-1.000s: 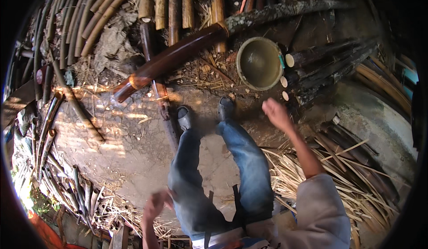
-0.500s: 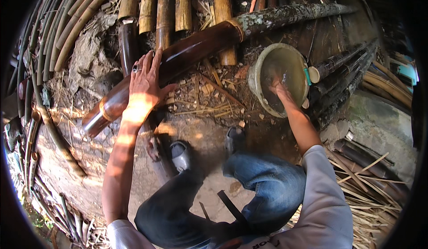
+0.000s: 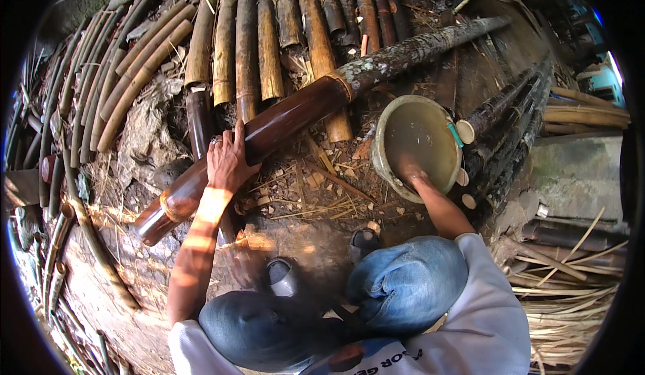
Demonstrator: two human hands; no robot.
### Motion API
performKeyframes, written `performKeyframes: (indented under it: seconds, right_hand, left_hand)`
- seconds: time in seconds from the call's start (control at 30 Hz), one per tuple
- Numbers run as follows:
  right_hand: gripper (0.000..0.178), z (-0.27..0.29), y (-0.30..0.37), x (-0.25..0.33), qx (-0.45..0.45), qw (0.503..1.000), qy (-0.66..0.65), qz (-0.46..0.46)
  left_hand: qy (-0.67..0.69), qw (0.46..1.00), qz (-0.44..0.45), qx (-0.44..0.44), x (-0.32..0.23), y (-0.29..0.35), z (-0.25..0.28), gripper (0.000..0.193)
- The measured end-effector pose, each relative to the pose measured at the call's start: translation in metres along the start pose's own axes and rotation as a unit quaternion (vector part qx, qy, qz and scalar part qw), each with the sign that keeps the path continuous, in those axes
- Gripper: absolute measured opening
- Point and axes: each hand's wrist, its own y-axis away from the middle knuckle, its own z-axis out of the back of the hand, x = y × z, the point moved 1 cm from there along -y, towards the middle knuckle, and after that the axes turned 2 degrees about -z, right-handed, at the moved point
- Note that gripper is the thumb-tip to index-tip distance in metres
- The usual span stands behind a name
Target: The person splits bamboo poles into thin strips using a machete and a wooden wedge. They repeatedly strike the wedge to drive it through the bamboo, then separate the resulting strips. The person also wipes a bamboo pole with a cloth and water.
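Observation:
A thick, wet, dark-brown bamboo pole [image 3: 289,121] lies slantwise in front of me, glossy on its near part and mottled grey at its far right end. On top of its nearer length rests my left hand [image 3: 228,162], fingers stretched out and thumb apart, a ring on one finger. To the right stands a worn bucket [image 3: 378,154] of murky water [image 3: 430,133]. My right hand [image 3: 411,171] is down in that water near the bucket's near side; its fingers are hidden. A green strip [image 3: 455,135] sits at the bucket's right rim.
Several bamboo lengths [image 3: 269,52] lie side by side beyond the pole. Curved poles [image 3: 148,72] are stacked at the left. Dark bamboo poles [image 3: 510,119] lie right of the bucket, near a concrete block [image 3: 574,170]. Chips and thin strips [image 3: 316,200] litter the ground.
The view has shifted, so the pole and bucket appear lower. My right hand has gone deeper into the water, toward the bucket's near side. My left hand stays on the pole.

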Motion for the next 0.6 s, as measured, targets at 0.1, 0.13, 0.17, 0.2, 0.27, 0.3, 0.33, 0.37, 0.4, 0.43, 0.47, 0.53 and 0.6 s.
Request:
performKeyframes:
  seconds: [0.1,0.13,0.17,0.2,0.27,0.3,0.33,0.37,0.4,0.43,0.47,0.53,0.6]
  right_hand:
    - [0.049,0.1,0.023,0.064,0.067,0.994,-0.083,-0.007]
    - [0.053,0.132,0.031,0.074,0.084,0.987,-0.137,-0.025]
    - [0.053,0.137,0.034,0.051,0.094,0.942,-0.314,-0.072]
    - [0.048,0.154,0.043,0.057,0.036,0.889,-0.439,-0.127]
    - [0.043,0.176,0.053,0.046,0.024,0.745,-0.655,-0.127]
    - [0.042,0.203,0.06,0.058,0.123,0.56,-0.806,-0.145]
    - [0.042,0.222,0.068,0.063,0.104,0.515,-0.841,-0.125]
    - [0.042,0.234,0.074,0.065,0.086,0.468,-0.874,-0.104]
    - [0.045,0.24,0.074,0.063,0.12,0.429,-0.893,-0.065]
    - [0.046,0.247,0.076,0.067,0.105,0.415,-0.903,-0.044]
    - [0.048,0.256,0.077,0.072,0.091,0.401,-0.911,-0.023]
    - [0.049,0.263,0.075,0.077,0.073,0.405,-0.911,0.018]
    - [0.047,0.27,0.069,0.079,0.06,0.477,-0.877,0.011]
  left_hand:
    - [0.006,0.999,0.009,0.036,0.004,0.006,0.018,0.108]
    - [0.009,1.0,0.01,0.027,0.0,0.01,0.022,0.104]
    - [0.009,1.0,-0.006,0.018,-0.008,0.009,0.022,0.104]
    - [0.002,1.0,-0.008,0.01,-0.009,0.016,0.02,0.104]
    - [0.008,1.0,-0.007,0.018,-0.022,0.028,0.023,0.105]
    - [0.005,1.0,-0.013,-0.006,-0.02,0.038,0.022,0.105]
    - [0.004,0.999,-0.026,-0.029,-0.015,0.044,0.014,0.105]
    - [0.002,0.998,-0.037,-0.05,-0.009,0.052,0.011,0.104]
    - [0.004,0.995,-0.055,-0.085,-0.005,0.058,0.012,0.103]
    - [0.001,0.996,-0.04,-0.076,-0.001,0.062,0.015,0.103]
    - [-0.002,0.998,-0.025,-0.066,0.005,0.066,0.02,0.103]
    - [-0.028,0.996,-0.021,-0.081,0.027,0.081,0.025,0.104]
    - [-0.078,0.995,0.004,-0.058,0.049,0.097,0.029,0.107]
